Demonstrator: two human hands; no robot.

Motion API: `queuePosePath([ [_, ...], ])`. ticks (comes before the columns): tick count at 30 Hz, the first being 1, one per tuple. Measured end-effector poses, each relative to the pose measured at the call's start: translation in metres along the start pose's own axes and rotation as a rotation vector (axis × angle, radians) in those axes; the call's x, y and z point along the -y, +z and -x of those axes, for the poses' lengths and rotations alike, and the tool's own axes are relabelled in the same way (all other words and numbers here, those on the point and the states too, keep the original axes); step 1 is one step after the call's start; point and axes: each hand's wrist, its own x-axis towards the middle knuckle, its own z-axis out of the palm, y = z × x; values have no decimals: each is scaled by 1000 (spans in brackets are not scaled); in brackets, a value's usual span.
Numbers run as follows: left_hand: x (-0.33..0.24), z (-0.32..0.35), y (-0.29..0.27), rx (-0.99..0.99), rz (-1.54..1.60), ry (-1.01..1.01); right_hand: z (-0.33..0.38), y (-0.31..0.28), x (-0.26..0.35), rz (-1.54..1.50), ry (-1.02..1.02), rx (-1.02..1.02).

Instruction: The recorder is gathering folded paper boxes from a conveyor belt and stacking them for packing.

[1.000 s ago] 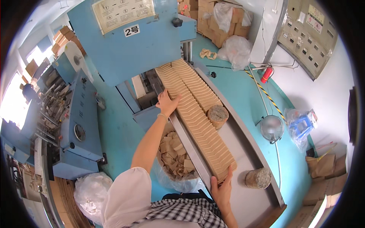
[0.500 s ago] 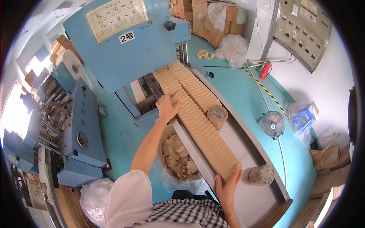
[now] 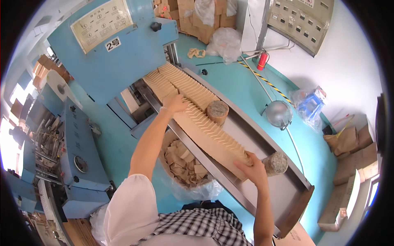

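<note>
Both hands, left (image 3: pixel 177 104) and right (image 3: pixel 251 167), have closed inward, flat palms squeezing the long tan shingled row of cardboard blanks (image 3: pixel 209 130) on the steel tray (image 3: pixel 283 192).

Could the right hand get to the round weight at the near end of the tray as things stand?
Probably yes. The right hand presses the near end of the card stack, and the weight stands right beside it on the tray, with nothing between them.

Tray crowded on the left, open on the right

Cardboard stack (image 3: pixel 205 123) fills the tray's (image 3: pixel 283 197) left; two weights (image 3: pixel 217 111) (image 3: pixel 276 163) block beside it; bare metal lies right.
</note>
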Motion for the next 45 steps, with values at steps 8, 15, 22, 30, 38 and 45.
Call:
queuePosePath([
  [8, -140, 87, 4, 331, -250, 289, 92, -118, -70, 169, 391, 398],
  [15, -183, 180, 29, 315, 222, 572, 133, -183, -88, 635, 141, -69],
  [22, -173, 223, 90, -93, 811, 568, -18, -117, -61, 458, -198, -121],
  [30, -175, 252, 98, -449, 789, 525, -118, -27, 12, 728, -305, 197],
  [38, -165, 250, 103, -354, 750, 578, -147, 128, 142, 1157, -779, 487],
  [45, -168, 252, 106, -410, 807, 587, -253, 234, 195, 1553, -604, 1060],
])
